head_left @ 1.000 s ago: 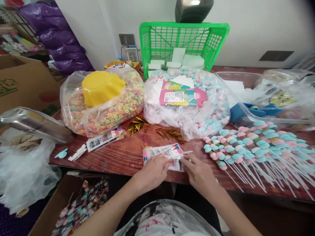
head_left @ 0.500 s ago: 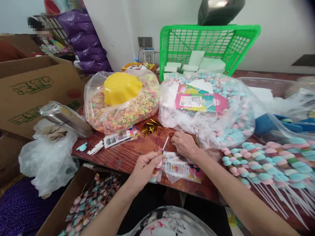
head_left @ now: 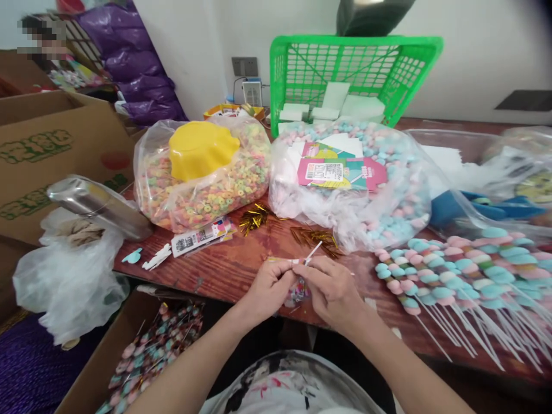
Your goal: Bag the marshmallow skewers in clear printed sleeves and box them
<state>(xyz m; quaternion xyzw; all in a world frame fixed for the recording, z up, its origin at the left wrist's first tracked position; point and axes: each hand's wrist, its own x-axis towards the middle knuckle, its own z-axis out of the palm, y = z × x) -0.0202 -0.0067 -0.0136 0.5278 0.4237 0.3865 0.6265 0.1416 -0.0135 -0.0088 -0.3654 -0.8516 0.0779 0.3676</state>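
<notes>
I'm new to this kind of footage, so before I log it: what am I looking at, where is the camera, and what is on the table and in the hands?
There is no machine here: a person works with bare hands, and the one camera sits on their head, looking forward and down. The left hand and right hand meet in front, both pinching a candy skewer in a clear wrapper, its white stick pointing up. On the wooden table lie a bag of coloured rings, a bag of pink and blue sweets, gold twist ties and a pile of unwrapped skewers.

Glossy plastic bags (head_left: 345,218), wooden table (head_left: 233,270)
</notes>
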